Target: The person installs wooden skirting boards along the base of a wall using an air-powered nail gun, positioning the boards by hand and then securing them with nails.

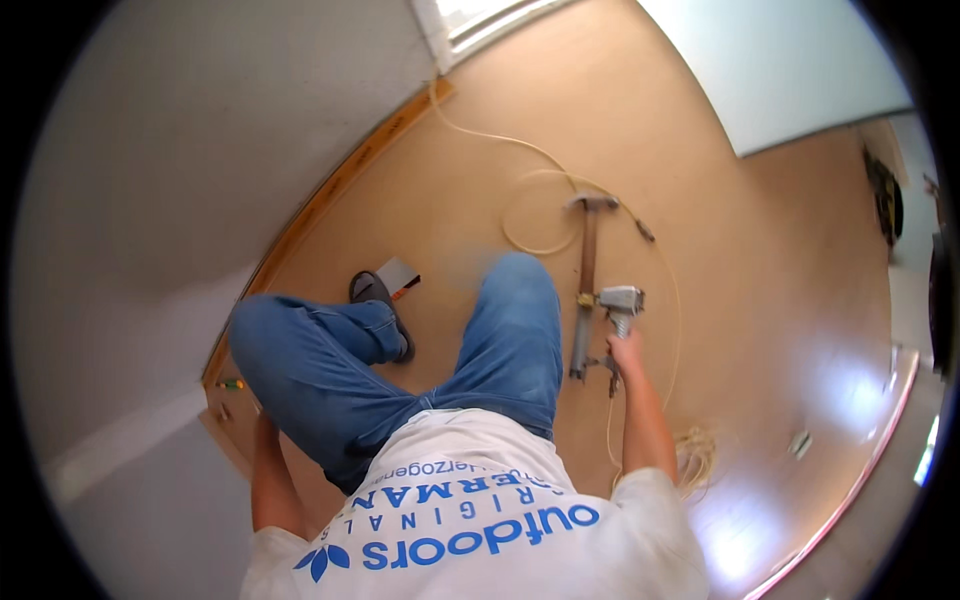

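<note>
My right hand [625,350] is closed round the handle of a silver pneumatic nail gun [622,300] at my right knee. A hammer [589,245] with a wooden handle lies beside it, head pointing away from me. A pale yellow air hose [530,138] loops over the floor round the hammer, with more coiled behind my right arm. My left hand [262,420] is down by my left thigh near the wall, its fingers hidden. A flat scraper or blade [398,275] lies by my left foot, and a small yellow-green tool [230,384] sits at the wall's foot.
A wooden strip [330,185] runs along the wall's foot at left. A doorway threshold [480,20] is at the top. A large pale panel [770,70] is at top right, with dark objects [883,195] below it. A small metal piece [800,443] lies on the tan floor [680,150].
</note>
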The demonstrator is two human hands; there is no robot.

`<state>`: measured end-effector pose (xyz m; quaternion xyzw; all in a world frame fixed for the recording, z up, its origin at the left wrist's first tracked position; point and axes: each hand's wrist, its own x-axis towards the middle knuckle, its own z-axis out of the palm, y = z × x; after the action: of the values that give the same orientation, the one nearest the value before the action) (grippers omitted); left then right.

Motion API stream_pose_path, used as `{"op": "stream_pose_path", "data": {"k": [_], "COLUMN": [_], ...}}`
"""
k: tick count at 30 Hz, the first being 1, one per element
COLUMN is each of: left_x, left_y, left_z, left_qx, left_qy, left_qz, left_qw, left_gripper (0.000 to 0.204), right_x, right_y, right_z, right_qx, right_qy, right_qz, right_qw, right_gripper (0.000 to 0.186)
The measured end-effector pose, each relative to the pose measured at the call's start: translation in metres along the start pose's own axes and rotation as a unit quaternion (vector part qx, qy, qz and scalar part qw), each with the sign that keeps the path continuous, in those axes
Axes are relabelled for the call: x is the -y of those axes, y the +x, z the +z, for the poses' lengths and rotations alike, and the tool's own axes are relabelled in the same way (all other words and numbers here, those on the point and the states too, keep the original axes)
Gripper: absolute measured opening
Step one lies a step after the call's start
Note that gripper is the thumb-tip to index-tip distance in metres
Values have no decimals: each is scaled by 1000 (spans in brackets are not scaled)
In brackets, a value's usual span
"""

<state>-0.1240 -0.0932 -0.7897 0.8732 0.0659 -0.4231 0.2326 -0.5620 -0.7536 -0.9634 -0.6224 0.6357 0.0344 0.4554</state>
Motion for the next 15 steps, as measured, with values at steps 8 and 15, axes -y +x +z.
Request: {"op": "stream_pose_path", "data": {"k": [8, 15], "left_x": [-15, -40], "left_y": [57, 135], "left_z": [-29, -78], "left_qx": [47, -68], "left_qy": [-105, 195], "left_qz": [7, 285], "left_qw": [993, 936], "left_gripper": [46, 44], "right_x": [22, 172], "right_y": [-49, -184], "right_z": [-86, -115], "right_qx": [-128, -188], "right_qy": [-76, -254], "right_qz": [-162, -296], "right_qw": [975, 902], "right_gripper": [33, 32]}}
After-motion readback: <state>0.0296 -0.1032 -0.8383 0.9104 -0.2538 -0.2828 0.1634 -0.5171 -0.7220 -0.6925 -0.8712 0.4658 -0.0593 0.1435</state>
